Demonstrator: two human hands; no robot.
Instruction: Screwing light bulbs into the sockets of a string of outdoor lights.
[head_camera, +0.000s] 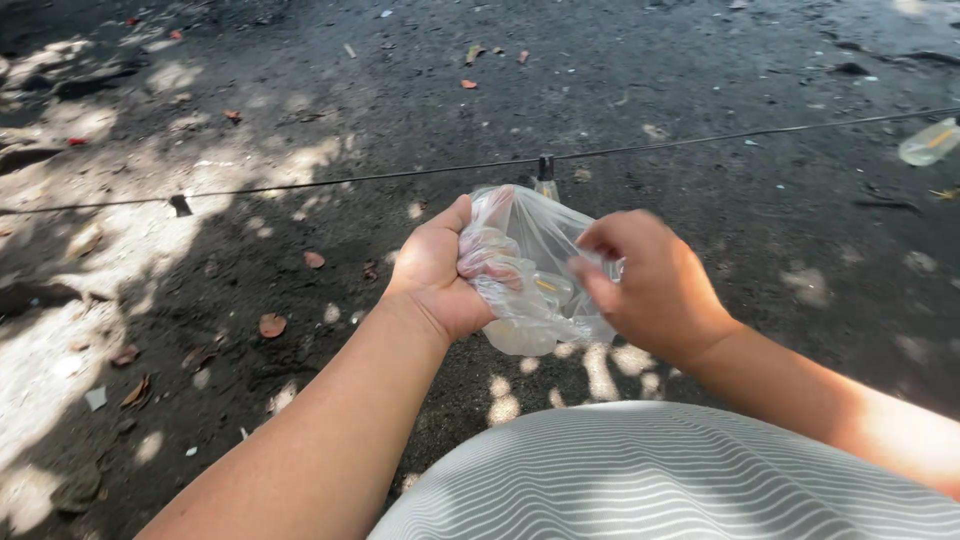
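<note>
Both my hands hold a clear plastic bag (535, 255) at chest height over dark ground. My left hand (440, 270) is closed around the bag's bunched left side, fingers wrapped into the plastic. On the bag's right side my right hand (650, 285) pinches the film between fingertips. Something small and yellowish shows faintly through the plastic; I cannot tell what it is.
A thin black line (300, 183) runs across the view just beyond the bag, with a small clip (545, 168) on it. Dry leaves (271, 325) lie scattered on the dirt. A clear plastic bottle (930, 141) lies at the right edge. My striped shirt (660, 475) fills the bottom.
</note>
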